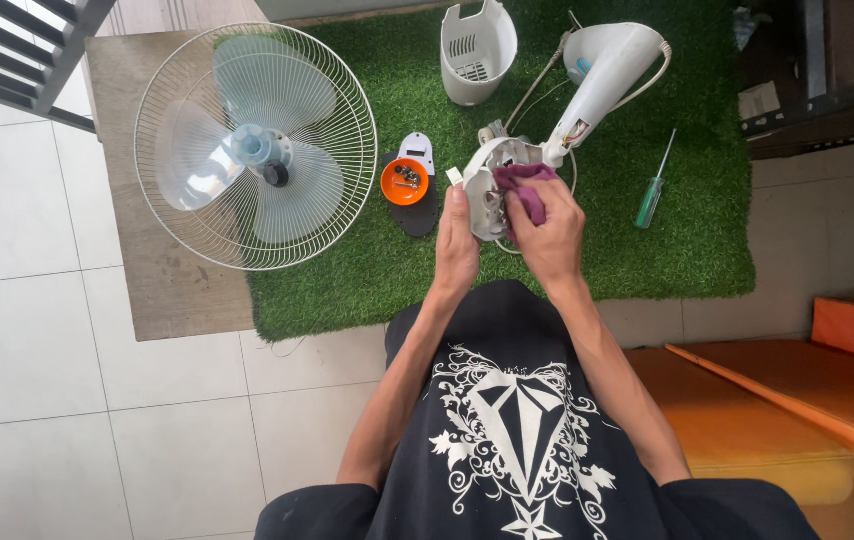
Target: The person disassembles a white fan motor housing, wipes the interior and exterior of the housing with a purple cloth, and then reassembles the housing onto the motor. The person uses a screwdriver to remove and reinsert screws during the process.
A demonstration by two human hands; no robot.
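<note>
A small brown cardboard box [759,100] sits far off to the right of the hands, up past the green mat.

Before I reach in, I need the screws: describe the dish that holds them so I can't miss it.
Start at the green turf mat. Just right of the wire fan guard, left of the left hand, sits a small round orange bowl on a dark plate. It is the only orange thing on the mat, with small metal parts inside.
</note>
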